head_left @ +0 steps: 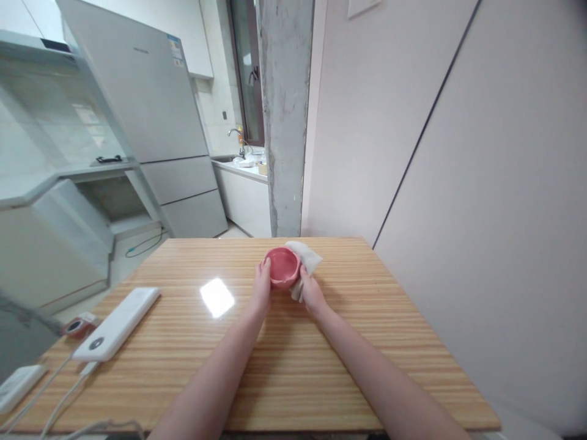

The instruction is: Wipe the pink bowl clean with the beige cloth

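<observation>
A pink bowl (pixel 283 266) with a wavy rim is held between my two hands, near the far edge of the wooden table (pixel 358 342). Its inside faces me, so it looks tilted my way. My left hand (pixel 262 284) grips its left side, thumb at the rim. On the other side, my right hand (pixel 312 290) is closed on a white cloth (pixel 306 255), which it presses against the bowl's right wall. Part of the cloth sticks out behind the bowl and part hangs below. The fingers under and behind the bowl are hidden.
At the table's left lie a white power bank (pixel 120 321) with cables, a small red object (pixel 79 328) and a white power strip (pixel 19 386). A bright reflection shines on the tabletop. Beyond stand a fridge (pixel 142 91), a sink counter and a concrete pillar (pixel 288 122); a pale wall runs along the right.
</observation>
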Demonstrator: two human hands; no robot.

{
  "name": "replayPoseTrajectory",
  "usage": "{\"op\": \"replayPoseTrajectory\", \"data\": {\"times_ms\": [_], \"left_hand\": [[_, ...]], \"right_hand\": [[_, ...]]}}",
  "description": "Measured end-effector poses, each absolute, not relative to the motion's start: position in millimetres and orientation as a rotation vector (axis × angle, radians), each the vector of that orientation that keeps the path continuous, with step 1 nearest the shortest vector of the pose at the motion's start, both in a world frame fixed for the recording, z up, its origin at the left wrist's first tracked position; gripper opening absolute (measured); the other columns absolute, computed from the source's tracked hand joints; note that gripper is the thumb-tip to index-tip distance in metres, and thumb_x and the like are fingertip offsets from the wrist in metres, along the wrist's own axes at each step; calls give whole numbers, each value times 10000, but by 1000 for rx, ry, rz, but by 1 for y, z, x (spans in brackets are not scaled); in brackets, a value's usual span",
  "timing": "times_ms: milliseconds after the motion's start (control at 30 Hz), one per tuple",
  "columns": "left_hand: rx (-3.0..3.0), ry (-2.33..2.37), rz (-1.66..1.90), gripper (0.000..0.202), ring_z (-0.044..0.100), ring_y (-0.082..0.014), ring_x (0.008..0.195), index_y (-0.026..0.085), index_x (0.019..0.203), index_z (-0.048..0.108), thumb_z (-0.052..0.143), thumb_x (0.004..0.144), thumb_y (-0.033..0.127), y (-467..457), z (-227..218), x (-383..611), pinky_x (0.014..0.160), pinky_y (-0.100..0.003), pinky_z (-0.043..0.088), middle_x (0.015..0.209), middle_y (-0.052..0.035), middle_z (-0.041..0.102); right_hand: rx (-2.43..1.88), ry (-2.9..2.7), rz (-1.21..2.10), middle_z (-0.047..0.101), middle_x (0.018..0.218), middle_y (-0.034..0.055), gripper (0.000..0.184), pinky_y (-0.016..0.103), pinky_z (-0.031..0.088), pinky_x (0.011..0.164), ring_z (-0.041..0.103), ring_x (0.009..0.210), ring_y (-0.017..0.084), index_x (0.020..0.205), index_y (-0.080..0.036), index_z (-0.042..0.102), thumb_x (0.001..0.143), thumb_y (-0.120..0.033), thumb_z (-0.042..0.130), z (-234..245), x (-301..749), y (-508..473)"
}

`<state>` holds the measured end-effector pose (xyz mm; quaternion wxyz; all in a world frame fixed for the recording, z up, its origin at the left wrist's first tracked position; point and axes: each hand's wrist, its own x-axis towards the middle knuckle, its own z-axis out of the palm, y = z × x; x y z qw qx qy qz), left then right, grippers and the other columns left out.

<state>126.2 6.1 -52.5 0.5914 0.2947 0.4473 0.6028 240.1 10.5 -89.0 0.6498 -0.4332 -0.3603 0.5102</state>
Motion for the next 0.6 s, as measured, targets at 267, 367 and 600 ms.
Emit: {"op": "replayPoseTrajectory", "data": {"times_ms": [267,367,600], "left_hand": [[824,1093,1141,432,610,-193,860,199,1026,587,706,694,449,2,-49,127,630,-243,461,1027,-75,647],[760,1095,1371,378,603,-185,919,190,1032,589,650,747,431,4,-48,125,680,-244,470,1061,-72,638],[820,1146,1088,416,598,-171,760,197,1009,564,669,721,477,-2,-41,122,570,-240,439,917,-61,644]], "right_hand": [[-1140,-768,1158,735,822,44,465,307,515,768,668,869,219,815,-199,691,710,-631,555,-83,258,15],[-1102,-743,1258,728,758,51,493,300,533,679,677,826,218,807,-201,679,699,-664,548,-85,245,10],[-1149,-754,1085,734,899,45,478,312,500,814,656,930,219,844,-204,696,701,-640,561,-81,258,15]]}}
